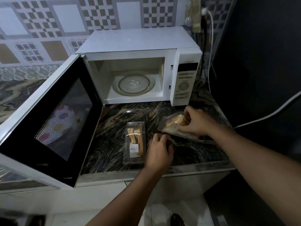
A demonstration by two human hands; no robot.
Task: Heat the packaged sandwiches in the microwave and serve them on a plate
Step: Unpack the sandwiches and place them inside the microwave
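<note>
A white microwave [140, 46] stands at the back of the dark marbled counter, its door [53, 121] swung wide open to the left and its glass turntable [133, 84] bare. In front of it lies a clear plastic sandwich pack [134, 142] with a barcode label, untouched. To its right lies a second sandwich pack [172, 124]. My right hand [194, 122] curls over the sandwich in this pack. My left hand [160, 152] pinches that pack's near left corner. No plate is in view.
The counter's front edge [162, 172] runs just below my left hand, its right end near a dark wall. White cables [211, 51] hang behind the microwave at the right. The open door fills the left side. A shoe [176, 220] shows on the tiled floor.
</note>
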